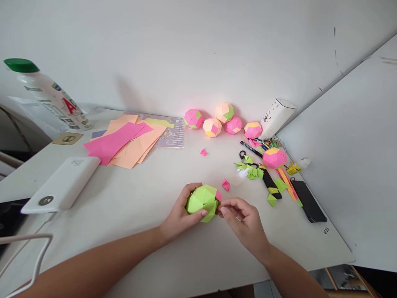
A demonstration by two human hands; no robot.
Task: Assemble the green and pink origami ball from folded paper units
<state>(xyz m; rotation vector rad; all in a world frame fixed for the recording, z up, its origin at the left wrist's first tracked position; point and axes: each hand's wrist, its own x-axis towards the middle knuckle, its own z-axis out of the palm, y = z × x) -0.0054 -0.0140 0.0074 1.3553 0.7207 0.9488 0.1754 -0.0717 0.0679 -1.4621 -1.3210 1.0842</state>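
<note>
A green folded-paper ball (203,198) with a pink patch on its upper right side rests in my left hand (182,211), whose thumb presses its front. My right hand (245,219) is at the ball's right edge, with thumb and forefinger pinched together. Whether a small paper piece is between those fingertips is hidden. Just beyond the ball lies a small pink folded piece (226,185). Another small pink piece (203,152) lies farther back on the white table (149,190).
Several finished-looking paper balls (212,127) stand along the wall. Pink and peach sheets (130,140) lie back left, near a power bank (65,182) and a bottle (49,95). Right are green paper pieces (254,171), a black marker (251,148), a glue bottle (297,166) and a phone (308,200).
</note>
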